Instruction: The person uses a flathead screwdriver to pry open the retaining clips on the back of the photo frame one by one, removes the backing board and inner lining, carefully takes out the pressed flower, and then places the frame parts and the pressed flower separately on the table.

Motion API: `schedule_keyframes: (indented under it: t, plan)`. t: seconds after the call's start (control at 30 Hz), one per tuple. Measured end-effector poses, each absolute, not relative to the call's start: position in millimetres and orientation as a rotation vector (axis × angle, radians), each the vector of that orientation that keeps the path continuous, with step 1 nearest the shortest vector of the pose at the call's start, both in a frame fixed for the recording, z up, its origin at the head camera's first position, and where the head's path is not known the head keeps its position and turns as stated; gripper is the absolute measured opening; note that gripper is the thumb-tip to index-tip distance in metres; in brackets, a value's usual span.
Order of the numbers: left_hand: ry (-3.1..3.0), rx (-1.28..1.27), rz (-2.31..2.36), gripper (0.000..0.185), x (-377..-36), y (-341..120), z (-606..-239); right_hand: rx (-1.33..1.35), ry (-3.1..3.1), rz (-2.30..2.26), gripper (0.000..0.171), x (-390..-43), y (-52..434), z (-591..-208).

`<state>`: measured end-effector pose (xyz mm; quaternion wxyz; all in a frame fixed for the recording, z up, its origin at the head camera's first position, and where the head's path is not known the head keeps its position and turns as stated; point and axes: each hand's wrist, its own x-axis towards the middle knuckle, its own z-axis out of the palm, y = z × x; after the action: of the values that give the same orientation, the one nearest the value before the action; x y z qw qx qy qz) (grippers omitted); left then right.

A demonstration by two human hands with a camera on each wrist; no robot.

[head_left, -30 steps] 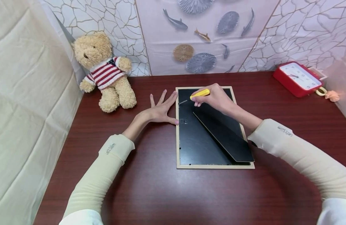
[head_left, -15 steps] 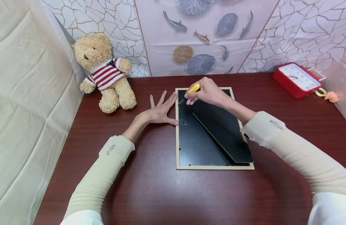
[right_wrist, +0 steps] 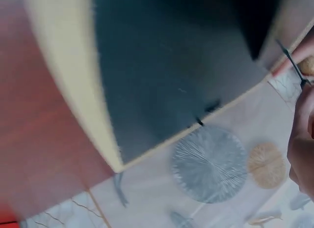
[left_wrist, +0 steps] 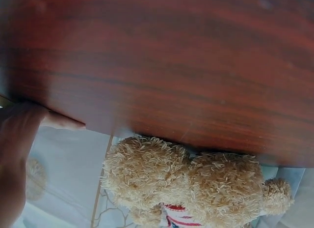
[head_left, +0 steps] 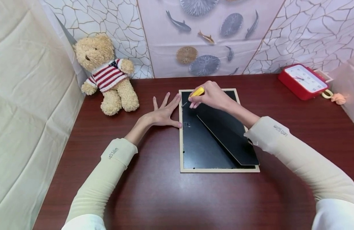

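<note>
The slim yellow-handled screwdriver (head_left: 196,93) is pinched in right hand (head_left: 211,95); left hand (head_left: 162,112), fingers spread, steadies the light, rigid wood-edged black-backed picture frame (head_left: 194,147).

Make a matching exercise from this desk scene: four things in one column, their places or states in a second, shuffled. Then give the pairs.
Things:
1. teddy bear
2. red clock
3. yellow-handled screwdriver
4. left hand

Places or states:
A. gripped in the right hand
B. far right of the table
C. flat on the table, fingers spread, beside the picture frame
D. seated at the far left corner

Pairs: 1-D, 2-B, 3-A, 4-C
</note>
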<state>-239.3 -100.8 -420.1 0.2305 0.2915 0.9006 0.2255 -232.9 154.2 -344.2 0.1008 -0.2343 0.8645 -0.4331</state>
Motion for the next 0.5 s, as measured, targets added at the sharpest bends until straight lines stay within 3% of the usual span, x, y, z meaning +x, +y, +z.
schedule_keyframes:
  t: [0.5]
  plan:
    - [2.495, 0.809, 0.644, 0.129, -249, -102, -435, -0.882, 2.592, -0.985, 0.013, -238, 120, -318]
